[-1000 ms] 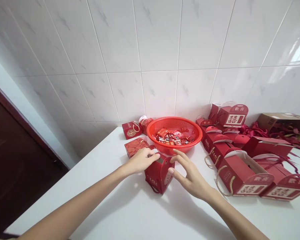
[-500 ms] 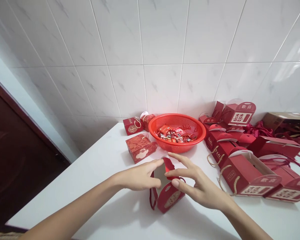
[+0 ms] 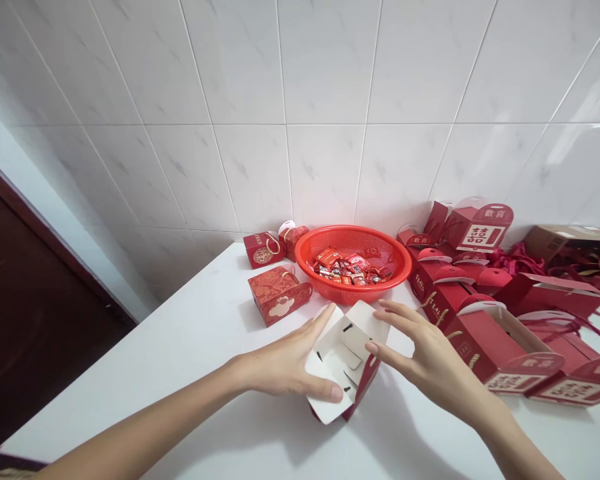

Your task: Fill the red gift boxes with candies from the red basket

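A small red gift box (image 3: 344, 357) stands on the white table with its flaps spread and its white inside showing; nothing lies in it that I can make out. Spread along its left side is my left hand (image 3: 297, 357), thumb on the near left flap and fingers by the far left flap. My right hand (image 3: 417, 350) has its fingers apart at the right flaps, thumb near the right edge. Just behind the box is a red mesh basket (image 3: 353, 293) holding wrapped candies (image 3: 347, 268).
A patterned red box (image 3: 279, 293) and smaller boxes (image 3: 263, 249) sit left of the basket. Several red boxes (image 3: 497, 340) with rope handles crowd the right, near a brown carton (image 3: 550, 241). A tiled wall (image 3: 325, 173) rises behind the table (image 3: 195, 320).
The box's flaps have opened outward and its white inside now faces up. My right hand has moved slightly right and up, while my left thumb has shifted lower onto a flap.
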Motion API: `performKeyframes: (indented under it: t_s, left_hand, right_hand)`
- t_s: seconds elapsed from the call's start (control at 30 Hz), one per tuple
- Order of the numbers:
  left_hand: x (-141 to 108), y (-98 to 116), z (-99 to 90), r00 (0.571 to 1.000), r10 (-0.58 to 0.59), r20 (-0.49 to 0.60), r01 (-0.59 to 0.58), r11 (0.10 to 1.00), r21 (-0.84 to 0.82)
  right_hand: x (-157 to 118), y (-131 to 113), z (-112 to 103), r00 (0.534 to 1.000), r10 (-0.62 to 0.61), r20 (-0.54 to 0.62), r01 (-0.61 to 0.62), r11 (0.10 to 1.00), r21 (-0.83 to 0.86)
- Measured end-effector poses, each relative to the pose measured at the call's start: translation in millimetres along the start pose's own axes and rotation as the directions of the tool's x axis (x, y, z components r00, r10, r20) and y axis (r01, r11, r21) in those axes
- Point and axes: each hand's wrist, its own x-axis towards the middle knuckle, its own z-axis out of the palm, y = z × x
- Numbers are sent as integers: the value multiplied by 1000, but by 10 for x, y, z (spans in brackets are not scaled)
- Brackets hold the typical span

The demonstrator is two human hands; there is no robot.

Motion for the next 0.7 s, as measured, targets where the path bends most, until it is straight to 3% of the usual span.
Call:
performKeyframes:
  t_s: [0.07,0.2,0.3,0.4,0.47,0.53,0.6,0.7]
  left_hand:
    - [7,-85,39,1000,3,22,0,994,-107]
    - [56,-172,74,992,103,70,-75,943,-323]
    - [144,-229,72,994,98,56,-74,938,-338]
    - [261,-288,42,991,123,43,-103,941,-321]
    - [320,-263,-31,993,110,36,-101,973,-208]
    - [341,-144,-165,999,19,42,-21,999,37]
    - [337,62,-345,997,-69,44,53,954,295]
    - [376,403,-632,999,-31,18,19,882,471]
  right_hand:
    - [-10,73,-71,996,23,82,-28,998,57]
    - [-36,200,-186,968,-42,246,-5,982,187]
    - [-64,289,-144,935,-61,350,-6,982,189]
    - [-74,370,-26,931,-60,360,-21,976,215]
    - [-66,428,32,946,-42,321,-37,971,235]
    - [-52,487,46,963,-5,271,-60,971,232]
    - [-44,536,26,969,28,244,-88,967,238]
    - [-49,566,-8,975,65,215,-126,952,281]
